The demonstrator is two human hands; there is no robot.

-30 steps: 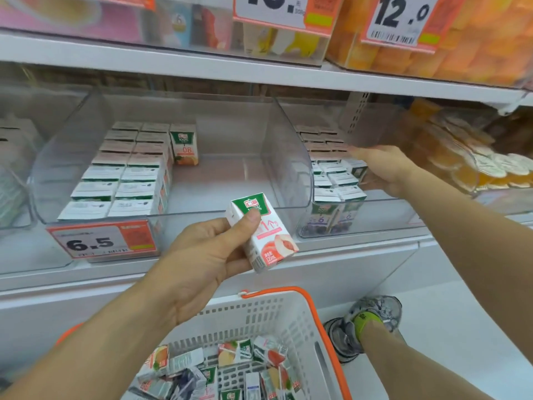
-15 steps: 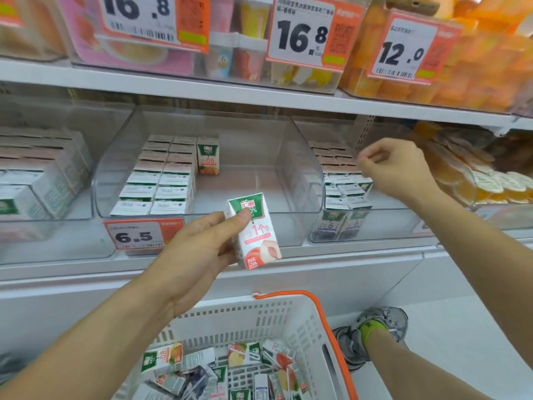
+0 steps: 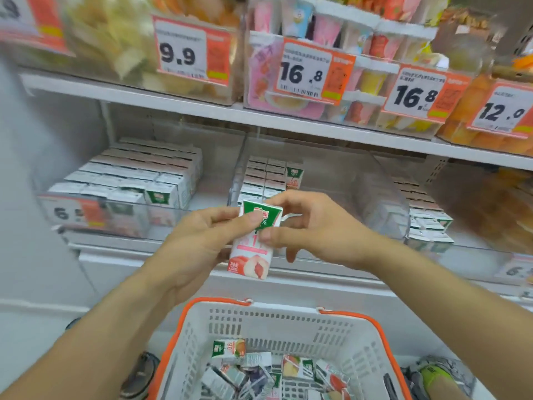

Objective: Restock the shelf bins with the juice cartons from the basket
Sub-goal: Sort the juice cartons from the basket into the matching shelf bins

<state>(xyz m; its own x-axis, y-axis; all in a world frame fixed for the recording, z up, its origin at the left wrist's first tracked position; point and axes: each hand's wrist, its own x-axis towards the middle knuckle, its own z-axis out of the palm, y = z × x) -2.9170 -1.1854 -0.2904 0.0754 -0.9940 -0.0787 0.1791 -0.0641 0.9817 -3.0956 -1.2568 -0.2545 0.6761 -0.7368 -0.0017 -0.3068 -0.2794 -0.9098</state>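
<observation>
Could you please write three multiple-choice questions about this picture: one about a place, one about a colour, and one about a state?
1. Where is the basket?
A. On the top shelf
B. Below the hands, in front of the shelves
C. Inside a clear bin

2. What colour is the rim of the basket?
A. Orange
B. Blue
C. Black

3. How is the peach juice carton held?
A. It lies loose in the basket
B. It stands in a bin, untouched
C. Both hands hold it

Answers:
1. B, since the basket sits low in the view, under both forearms.
2. A, since an orange band runs around the white basket.
3. C, since the left hand grips the carton from the side and the fingers of the right hand pinch its other side.
</observation>
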